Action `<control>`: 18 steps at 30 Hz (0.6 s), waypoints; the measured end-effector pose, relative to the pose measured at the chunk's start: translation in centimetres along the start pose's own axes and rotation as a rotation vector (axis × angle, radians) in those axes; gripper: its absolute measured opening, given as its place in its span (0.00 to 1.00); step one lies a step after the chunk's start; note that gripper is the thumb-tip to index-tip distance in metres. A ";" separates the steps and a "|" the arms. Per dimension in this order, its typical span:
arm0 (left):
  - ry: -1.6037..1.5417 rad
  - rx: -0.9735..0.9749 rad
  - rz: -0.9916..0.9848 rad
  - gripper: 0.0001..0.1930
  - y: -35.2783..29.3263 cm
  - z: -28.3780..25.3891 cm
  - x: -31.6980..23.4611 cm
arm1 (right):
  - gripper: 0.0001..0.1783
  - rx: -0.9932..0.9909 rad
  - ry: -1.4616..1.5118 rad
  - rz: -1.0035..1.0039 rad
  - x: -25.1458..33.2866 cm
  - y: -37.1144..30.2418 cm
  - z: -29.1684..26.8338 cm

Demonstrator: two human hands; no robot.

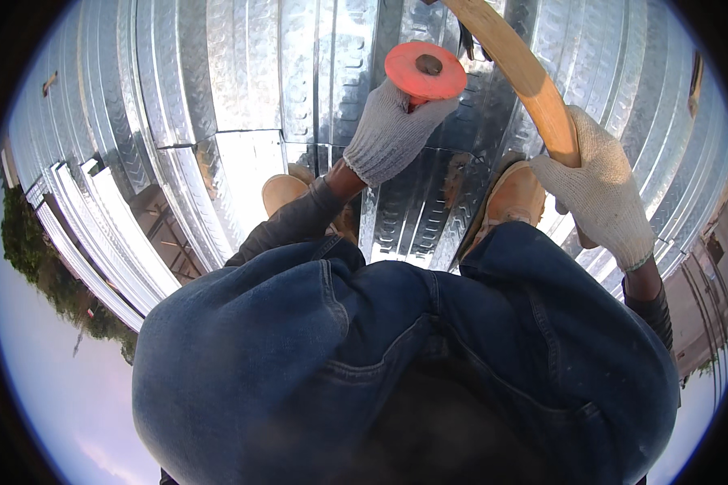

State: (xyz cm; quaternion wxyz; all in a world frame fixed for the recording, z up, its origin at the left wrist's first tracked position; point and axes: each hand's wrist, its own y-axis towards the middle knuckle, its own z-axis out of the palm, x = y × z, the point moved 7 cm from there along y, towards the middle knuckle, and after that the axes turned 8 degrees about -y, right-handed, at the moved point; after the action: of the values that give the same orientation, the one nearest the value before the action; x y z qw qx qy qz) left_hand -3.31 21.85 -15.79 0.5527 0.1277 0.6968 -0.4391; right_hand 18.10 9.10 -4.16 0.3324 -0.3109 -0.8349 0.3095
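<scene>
My left hand, in a grey knitted glove, is wrapped round a chisel with a round red hand guard. The dark striking head shows in the middle of the guard; the blade is hidden below. My right hand, gloved in off-white knit, grips the lower end of a wooden tool handle. This handle rises up and left past the red guard and runs out at the top edge, so its head cannot be made out. Under both hands lie ribbed metal deck sheets.
My tan boots stand on the sheets, my knees bent in blue jeans. A seam between sheets crosses left of my left hand. At the left are stacked metal strips, an opening with bars and trees beyond the edge.
</scene>
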 end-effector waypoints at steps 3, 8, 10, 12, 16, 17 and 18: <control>-0.072 -0.006 -0.041 0.23 -0.9 0.0 0.0 | 0.29 -0.033 -0.068 -0.023 -0.8 -0.6 -0.1; 0.054 -0.046 -0.050 0.26 2.8 0.0 2.2 | 0.32 -0.067 -0.106 -0.100 -1.4 0.0 -0.1; 0.027 -0.109 -0.025 0.26 5.4 -0.7 3.5 | 0.32 -0.051 -0.155 -0.077 -2.1 0.8 0.2; -0.047 -0.189 0.009 0.26 7.6 -1.7 2.4 | 0.33 -0.060 -0.184 -0.023 -3.2 0.9 0.1; -0.774 0.133 0.092 0.09 10.2 -2.8 2.2 | 0.34 -0.197 -0.163 -0.008 -5.6 -1.0 -1.1; -0.829 0.107 0.079 0.10 9.8 -3.7 0.7 | 0.35 -0.253 -0.148 -0.006 -7.4 -1.6 -1.1; -0.883 0.082 0.067 0.12 8.5 -4.4 -0.7 | 0.36 -0.222 -0.113 0.023 -9.5 -2.1 -0.6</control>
State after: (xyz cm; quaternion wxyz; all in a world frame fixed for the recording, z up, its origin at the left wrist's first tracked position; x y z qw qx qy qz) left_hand -0.28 30.33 -19.16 0.8058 -0.0276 0.3712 -0.4606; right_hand 23.42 1.10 -5.76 0.2447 -0.3376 -0.8778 0.2360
